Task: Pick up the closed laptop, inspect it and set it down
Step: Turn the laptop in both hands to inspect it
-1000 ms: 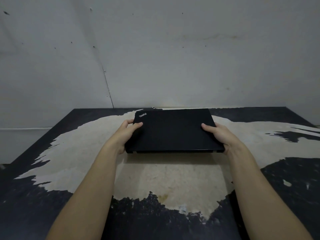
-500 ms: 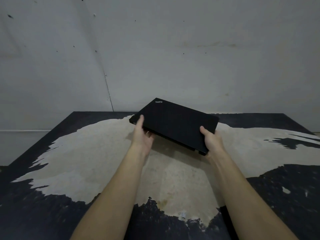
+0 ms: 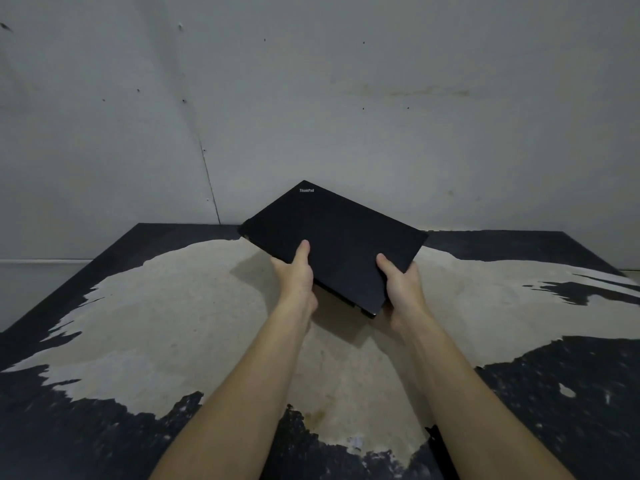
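Lifted clear of the table (image 3: 104,341) a second ago, the laptop (image 3: 339,244) now hangs higher above it and is turned further, one corner pointing up at the wall (image 3: 346,81) and the opposite corner down toward the person. Its lid is shut and faces the camera, with the small logo (image 3: 307,190) near the top corner. Both hands have slid along the laptop's edges as it rotated: the left hand (image 3: 298,275) pinches the lower-left edge, thumb flat on the lid and fingers hidden beneath; the right hand (image 3: 401,285) pinches the lower-right edge near the bottom corner in the same way, thumb on top, fingers under.

By my reading the pickup is done and the inspection is under way, the lid being the side shown so far; the underside and the set-down would remain.

Below the laptop the table is dark, with a big pale patch where the coating has worn off, ragged at its borders; the laptop's shadow falls on that patch just under it. Behind the laptop the wall is plain grey with a few small specks and a thin vertical seam (image 3: 209,181) to its left. Nothing else lies on the table.
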`<control>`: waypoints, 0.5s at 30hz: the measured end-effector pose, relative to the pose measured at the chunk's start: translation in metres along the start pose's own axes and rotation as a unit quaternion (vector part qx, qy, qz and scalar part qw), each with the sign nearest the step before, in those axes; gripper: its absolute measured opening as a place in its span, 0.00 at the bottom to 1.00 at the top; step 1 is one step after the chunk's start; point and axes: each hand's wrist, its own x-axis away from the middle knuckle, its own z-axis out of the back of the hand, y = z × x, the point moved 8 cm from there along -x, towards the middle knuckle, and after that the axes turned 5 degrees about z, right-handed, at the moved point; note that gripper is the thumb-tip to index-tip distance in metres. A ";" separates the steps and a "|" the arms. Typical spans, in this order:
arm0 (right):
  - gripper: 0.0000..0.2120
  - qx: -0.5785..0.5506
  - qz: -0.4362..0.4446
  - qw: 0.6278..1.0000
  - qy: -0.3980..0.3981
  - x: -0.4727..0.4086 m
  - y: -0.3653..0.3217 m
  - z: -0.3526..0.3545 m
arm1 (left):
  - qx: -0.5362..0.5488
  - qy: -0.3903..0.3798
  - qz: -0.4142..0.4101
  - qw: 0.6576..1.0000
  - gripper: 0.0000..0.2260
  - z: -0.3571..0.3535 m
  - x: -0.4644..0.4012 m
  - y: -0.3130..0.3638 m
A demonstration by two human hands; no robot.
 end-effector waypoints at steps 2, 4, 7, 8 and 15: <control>0.20 0.037 0.006 0.998 -0.054 0.000 -0.006 -0.005 | 0.013 -0.005 -0.001 1.000 0.21 0.003 -0.005 0.011; 0.21 0.076 -0.018 0.992 -0.102 0.001 -0.009 -0.006 | 0.031 -0.017 -0.003 0.999 0.19 0.006 -0.007 0.025; 0.30 0.073 -0.095 0.984 -0.130 0.002 -0.010 0.009 | 0.011 -0.033 0.005 0.999 0.16 0.014 -0.010 0.045; 0.33 0.059 -0.113 0.984 -0.123 -0.001 -0.012 0.017 | -0.005 -0.041 0.018 0.999 0.18 0.018 -0.011 0.049; 0.48 0.035 -0.145 0.981 -0.123 -0.006 -0.020 0.032 | -0.099 -0.090 0.134 0.982 0.12 0.037 -0.003 0.052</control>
